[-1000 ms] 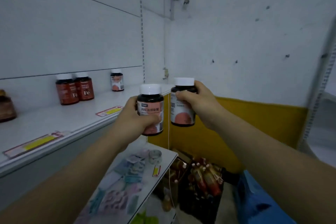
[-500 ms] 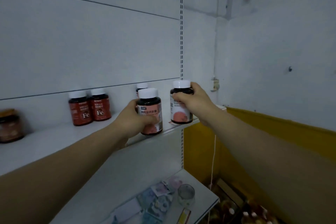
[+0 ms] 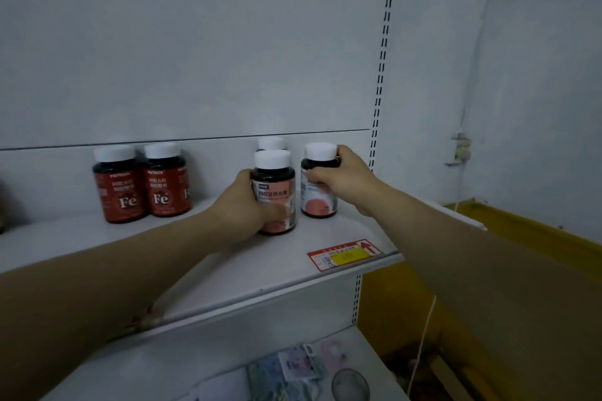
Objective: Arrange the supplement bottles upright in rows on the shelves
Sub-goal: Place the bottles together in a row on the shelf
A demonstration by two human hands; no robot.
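Head view: left hand grasping front bottle, right hand grasping neighbour bottle; both upright on shelf, likely forming rows.

At frame centre, the left hand grips one pink-labelled bottle and the right hand grips another, both upright on the white shelf.

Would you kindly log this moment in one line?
left hand: grips front bottle; right hand: grips right bottle; both upright on shelf
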